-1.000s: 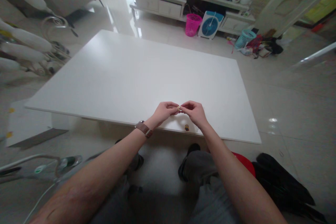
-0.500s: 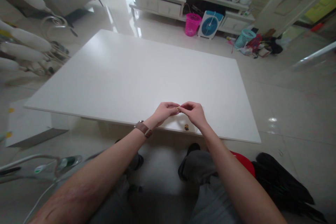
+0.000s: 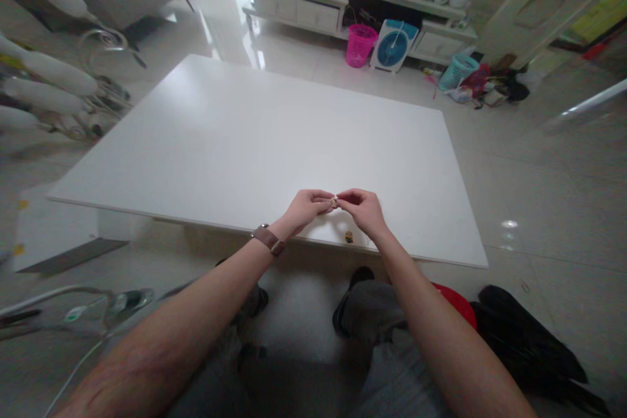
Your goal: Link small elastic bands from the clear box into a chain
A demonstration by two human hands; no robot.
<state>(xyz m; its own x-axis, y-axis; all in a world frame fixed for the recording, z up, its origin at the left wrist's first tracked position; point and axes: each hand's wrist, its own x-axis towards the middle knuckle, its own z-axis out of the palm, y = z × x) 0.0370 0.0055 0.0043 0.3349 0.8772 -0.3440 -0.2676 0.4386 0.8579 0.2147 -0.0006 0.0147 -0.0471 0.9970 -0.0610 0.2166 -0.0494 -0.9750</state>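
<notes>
My left hand [image 3: 311, 205] and my right hand [image 3: 360, 208] meet just above the near part of a white table [image 3: 274, 137]. Between their fingertips is a small pale yellowish piece [image 3: 334, 202], too small to name, mostly covered by the fingers. Both hands are closed in a pinch on it. On the tabletop below my right hand, close to the front edge, stands a tiny yellow and dark figure [image 3: 349, 236], touched by neither hand. A brown-strapped watch [image 3: 268, 240] is on my left wrist.
Beyond the table stand a pink basket [image 3: 361, 46], a blue and white fan [image 3: 392, 46] and a low white cabinet [image 3: 316, 15] with dishes on top. White padded chairs [image 3: 59, 72] are at the left. A red seat [image 3: 455, 305] and black bag-like item [image 3: 524, 339] lie right.
The fingertips have shifted very slightly around the small piece, and a little more of it shows. The figure on the table stays where it was.
</notes>
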